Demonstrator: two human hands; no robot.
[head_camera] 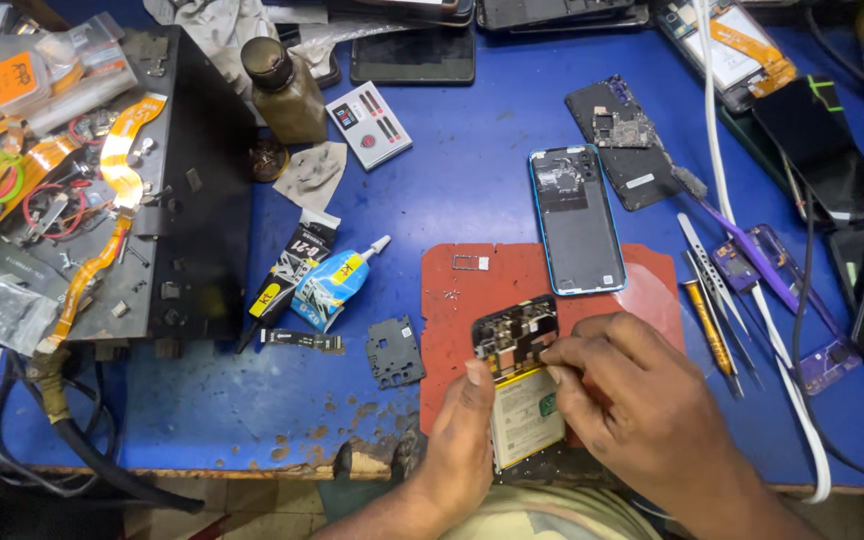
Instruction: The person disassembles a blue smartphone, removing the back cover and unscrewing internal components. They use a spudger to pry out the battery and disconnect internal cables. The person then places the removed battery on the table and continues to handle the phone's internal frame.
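Note:
An opened phone [518,375] with its circuit board and battery exposed lies on a red work mat [472,290] near the table's front edge. My left hand [459,430] holds the phone's left side, thumb against its edge. My right hand [627,395] rests on the phone's right side, fingertips pinched on the board near its upper right part. Whether a small part sits between those fingertips cannot be seen. The phone's blue-rimmed back cover [577,220] lies inside-up at the mat's far edge.
A blue glue tube [335,282] and black glue tube [287,275] lie left of the mat, with a dark metal shield plate [395,352]. Tweezers and a screwdriver [712,300] lie right. A black box with flex cables [122,180], a brown bottle [284,90] and other phones stand farther back.

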